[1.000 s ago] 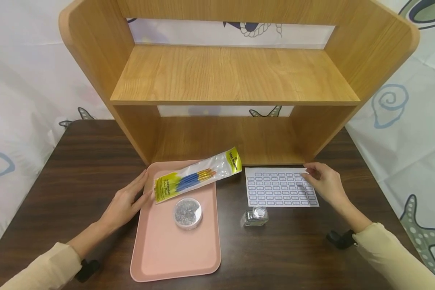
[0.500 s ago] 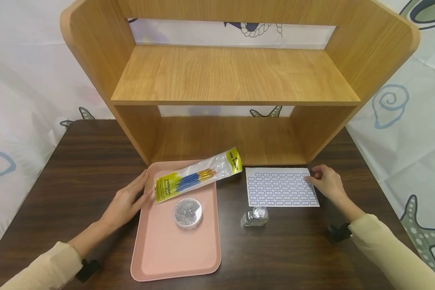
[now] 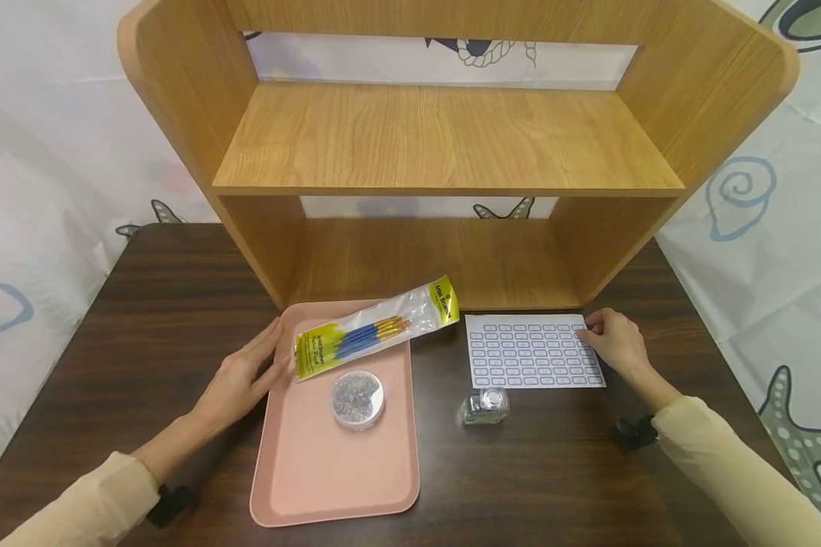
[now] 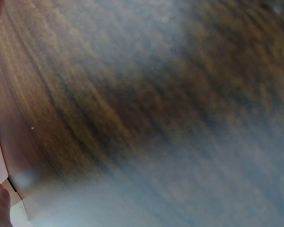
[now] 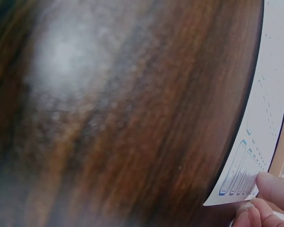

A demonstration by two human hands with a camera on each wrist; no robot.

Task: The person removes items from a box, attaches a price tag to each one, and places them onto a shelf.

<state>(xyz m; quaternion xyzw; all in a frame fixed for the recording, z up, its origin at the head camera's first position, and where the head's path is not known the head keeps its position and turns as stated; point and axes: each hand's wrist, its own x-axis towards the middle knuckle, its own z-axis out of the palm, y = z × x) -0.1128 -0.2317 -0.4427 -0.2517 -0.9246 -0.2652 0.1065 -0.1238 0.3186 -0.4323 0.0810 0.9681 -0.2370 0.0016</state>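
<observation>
A pink tray lies on the dark wooden table, its left rim touched by my left hand with the fingers extended. Inside it sits a round clear container of small glittery bits. A packet of artist brushes lies slanted across the tray's upper part, its yellow end past the right rim. Right of the tray, my right hand pinches the right edge of a white sheet of blue-framed labels. In the right wrist view the thumb is on the sheet's top face. A small clear glass bottle stands just below the sheet.
A wooden two-tier shelf stands at the back of the table, close behind the tray and sheet. A white patterned cloth hangs around the table. Dark wrist cameras show below both sleeves.
My right hand has shifted slightly right, from over the sheet's upper right corner to its right edge. The left hand stays at the tray rim.
</observation>
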